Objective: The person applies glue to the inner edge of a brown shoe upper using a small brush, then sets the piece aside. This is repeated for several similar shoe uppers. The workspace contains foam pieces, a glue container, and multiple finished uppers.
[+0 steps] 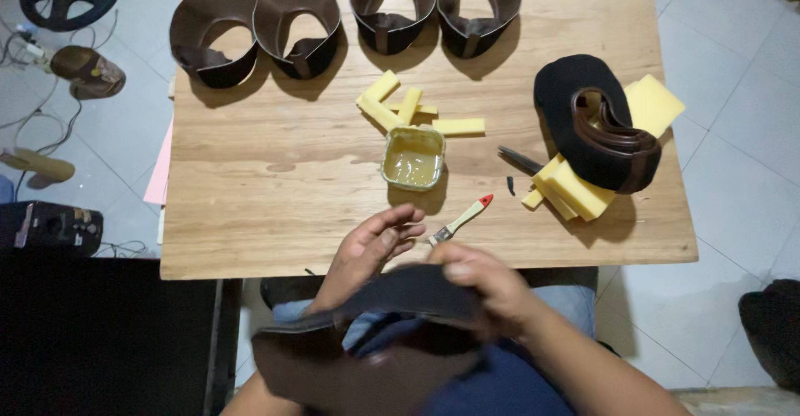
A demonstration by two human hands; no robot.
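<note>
Two hands work one dark leather piece (375, 349) over my lap, below the bench (250, 216). My left hand (367, 253) rests on it, fingers spread; my right hand (487, 287) pinches its top edge. It looks light, floppy; I'd grip edges.

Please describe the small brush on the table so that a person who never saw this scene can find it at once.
Start at the wooden table and find the small square tub of yellowish glue near its middle. The brush lies just below and right of that tub, close to the near edge, above the right hand. Unlike the yellow foam strips nearby, it has a pale handle with a red tip.
</note>
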